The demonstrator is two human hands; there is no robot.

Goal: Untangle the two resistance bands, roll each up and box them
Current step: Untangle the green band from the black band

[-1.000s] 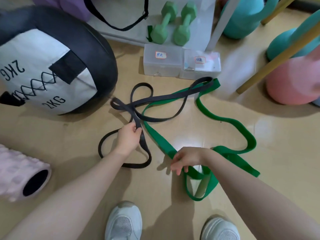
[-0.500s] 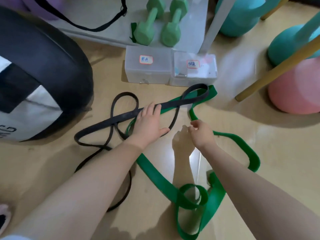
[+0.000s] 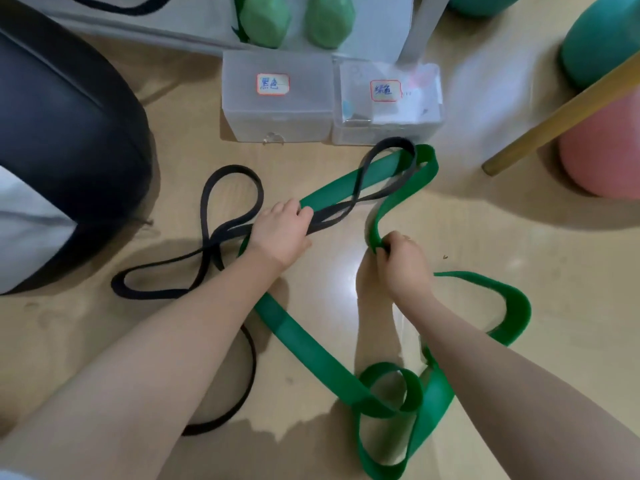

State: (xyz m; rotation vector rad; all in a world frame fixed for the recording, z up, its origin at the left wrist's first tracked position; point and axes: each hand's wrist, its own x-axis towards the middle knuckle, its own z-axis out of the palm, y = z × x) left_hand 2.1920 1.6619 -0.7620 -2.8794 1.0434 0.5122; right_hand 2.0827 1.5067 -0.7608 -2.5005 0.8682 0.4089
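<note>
1. Green band, near portion. Wide, flat, matte elastic strap. Nearer than both hands it lies in a small coil and a long folded loop, below and between the forearms; a further loop arcs out to the right of the right forearm. From the coil one run climbs diagonally under the left wrist.

2. Right hand. Fingers curled tight round a bend of the green band, gripping it where the strap turns upward. Judged a hold for drawing the green band clear of the black one.

3. Left hand. Fingers wrapped over the black band where it crosses the green strap; whether the green is caught in the same grip cannot be told. Judged an anchor, pinning the black band while the other hand pulls.

4. Black band, remainder. Narrower, darker, thinner strap. To the left of the left hand it forms a figure-of-eight of loops; one long loop trails back beneath the left forearm. Beyond the left hand its far loop overlies the green strap, the two still interlaced there. Untangling judged unfinished; neither band rolled.

5. Left box and right box. Two translucent lidded boxes, side by side beyond both hands, each with a red-bordered handwritten label. Both lids on; the right one holds something pale.
</note>
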